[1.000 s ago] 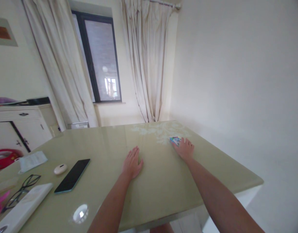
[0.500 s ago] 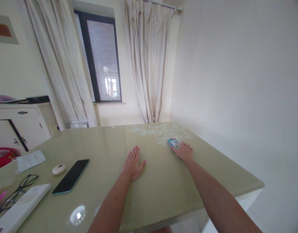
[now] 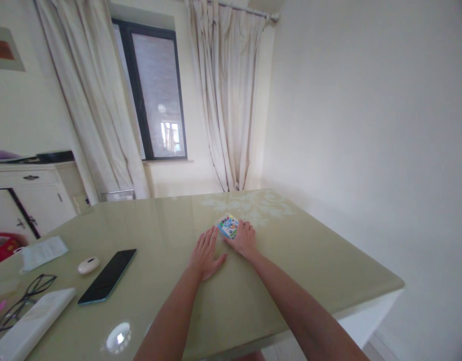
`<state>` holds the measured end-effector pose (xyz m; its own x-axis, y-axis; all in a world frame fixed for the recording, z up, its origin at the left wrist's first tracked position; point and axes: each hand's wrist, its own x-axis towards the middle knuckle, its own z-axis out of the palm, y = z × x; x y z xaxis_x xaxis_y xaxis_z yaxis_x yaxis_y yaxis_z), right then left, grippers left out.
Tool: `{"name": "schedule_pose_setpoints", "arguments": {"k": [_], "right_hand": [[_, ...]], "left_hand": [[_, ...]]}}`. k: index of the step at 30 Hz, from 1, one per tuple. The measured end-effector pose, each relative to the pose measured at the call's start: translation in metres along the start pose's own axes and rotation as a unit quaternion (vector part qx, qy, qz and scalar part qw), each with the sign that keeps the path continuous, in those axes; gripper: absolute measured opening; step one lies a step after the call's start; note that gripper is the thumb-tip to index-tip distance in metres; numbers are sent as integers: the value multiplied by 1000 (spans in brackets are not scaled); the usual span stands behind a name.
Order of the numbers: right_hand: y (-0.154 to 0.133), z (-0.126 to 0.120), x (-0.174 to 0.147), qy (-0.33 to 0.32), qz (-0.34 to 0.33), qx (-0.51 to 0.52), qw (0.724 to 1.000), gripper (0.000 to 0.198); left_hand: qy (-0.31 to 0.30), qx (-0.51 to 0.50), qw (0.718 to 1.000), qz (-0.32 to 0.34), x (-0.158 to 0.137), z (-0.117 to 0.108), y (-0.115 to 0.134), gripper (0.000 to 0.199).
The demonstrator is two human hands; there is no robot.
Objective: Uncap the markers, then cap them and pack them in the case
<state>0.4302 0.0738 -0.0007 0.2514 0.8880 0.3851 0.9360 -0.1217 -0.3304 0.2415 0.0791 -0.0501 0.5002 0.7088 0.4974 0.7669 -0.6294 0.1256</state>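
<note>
My right hand is closed around the near right side of a small, flat, colourful card pack printed in blue, white and green. The pack is at or just above the tabletop, and its right edge is hidden by my fingers. Just left of it, my left hand lies flat on the table, fingers stretched forward and thumb out to the right. Its fingertips come close to the pack's left corner; whether they touch it I cannot tell.
Left on the table lie a black phone, a small round white case, a face mask, eyeglasses and a long white box. A wall runs along the right side. Curtains hang behind.
My right hand has moved left with the card pack, from the right part of the table to beside my left hand. My left hand has stayed in place.
</note>
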Motion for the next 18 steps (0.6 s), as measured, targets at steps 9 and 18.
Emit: {"name": "schedule_pose_setpoints", "arguments": {"k": [9, 18], "right_hand": [[-28, 12, -33, 60, -129, 194, 971, 57], [-20, 1, -43, 44, -300, 358, 883, 56]], "left_hand": [[-23, -67, 995, -63, -1, -12, 6, 101], [38, -300, 950, -84, -4, -23, -1, 86]]}}
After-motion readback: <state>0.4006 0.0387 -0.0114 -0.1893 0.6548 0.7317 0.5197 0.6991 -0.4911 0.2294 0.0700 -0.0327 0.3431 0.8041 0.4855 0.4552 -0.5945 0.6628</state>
